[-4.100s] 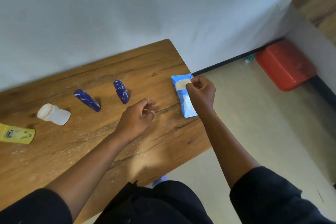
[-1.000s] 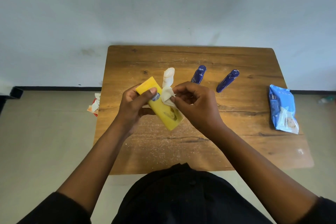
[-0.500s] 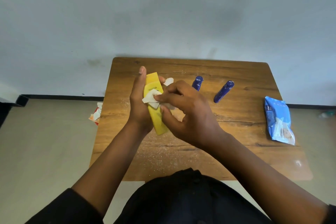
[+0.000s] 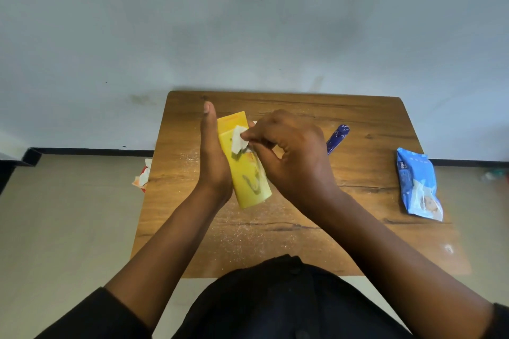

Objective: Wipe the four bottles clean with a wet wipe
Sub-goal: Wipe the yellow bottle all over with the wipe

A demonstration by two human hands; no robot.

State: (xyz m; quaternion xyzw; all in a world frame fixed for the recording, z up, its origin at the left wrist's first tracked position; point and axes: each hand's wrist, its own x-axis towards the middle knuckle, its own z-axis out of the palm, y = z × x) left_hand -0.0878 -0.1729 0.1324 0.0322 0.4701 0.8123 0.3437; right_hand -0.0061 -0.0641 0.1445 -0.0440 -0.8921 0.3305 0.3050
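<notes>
Just above the wooden desk (image 4: pixel 366 173), the left hand (image 4: pixel 213 162) held a yellow bottle (image 4: pixel 245 173) against its palm, thumb straight and pointing away from the person, the fingers hidden behind the bottle, so how they lay could not be seen. The bottle was tilted, its near end lower and closer to the person, a printed mark showing on its front. The right hand (image 4: pixel 294 157) pinched a small crumpled white wet wipe (image 4: pixel 238 142) between curled fingers and thumb and pressed it onto the upper part of the bottle's front.

Beyond the right hand, one dark blue bottle (image 4: pixel 338 138) lay on the desk, its near end hidden behind the knuckles. A tiny white patch showed just past the right hand's fingers, too small to identify. The remaining bottles were out of sight behind the hands.

Well to the right, near the desk's edge, lay a blue pack of wipes (image 4: pixel 418 183). Fine pale specks dusted the desk in front of the person. On the floor (image 4: pixel 68 215) beside the desk's left edge sat a scrap of red and white litter (image 4: pixel 142 177). A pale wall (image 4: pixel 248 22) rose behind the desk.
</notes>
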